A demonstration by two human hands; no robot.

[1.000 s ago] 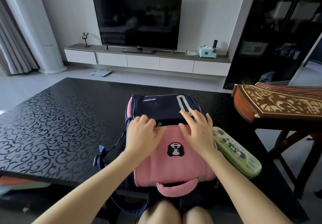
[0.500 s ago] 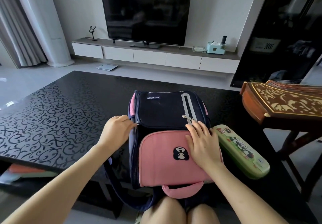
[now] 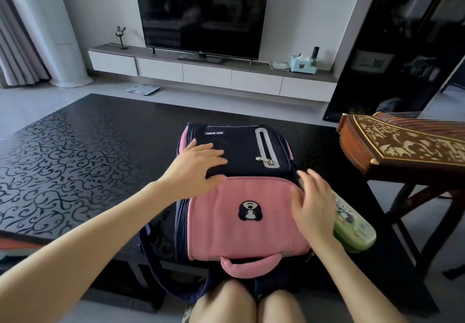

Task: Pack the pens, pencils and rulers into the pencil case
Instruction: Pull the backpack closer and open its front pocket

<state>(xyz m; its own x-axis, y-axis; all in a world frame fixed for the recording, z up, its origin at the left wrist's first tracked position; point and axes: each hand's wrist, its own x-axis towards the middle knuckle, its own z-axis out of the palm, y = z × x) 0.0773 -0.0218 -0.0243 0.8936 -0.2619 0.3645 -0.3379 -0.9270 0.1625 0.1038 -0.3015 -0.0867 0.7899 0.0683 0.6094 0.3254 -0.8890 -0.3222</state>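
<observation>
A pink and navy backpack [image 3: 241, 212] lies flat on the black table [image 3: 75, 146], its pink handle toward me. A green pencil case [image 3: 357, 229] with panda pictures lies shut at the backpack's right side, partly hidden behind my right hand. My left hand [image 3: 196, 166] rests flat with spread fingers on the navy upper part of the backpack. My right hand [image 3: 314, 202] lies with fingers apart on the pink pocket's right edge, holding nothing. No pens, pencils or rulers are in sight.
A carved wooden zither [image 3: 402, 146] on a stand sits close at the right. Beyond the table are a TV [image 3: 201, 13] and a low white cabinet [image 3: 214, 73]. My knees [image 3: 249, 302] are under the table's near edge.
My left hand moved from the backpack's left side up onto its navy top and opened flat. My right hand slid right to the pocket's edge. The view tilted nearer.
</observation>
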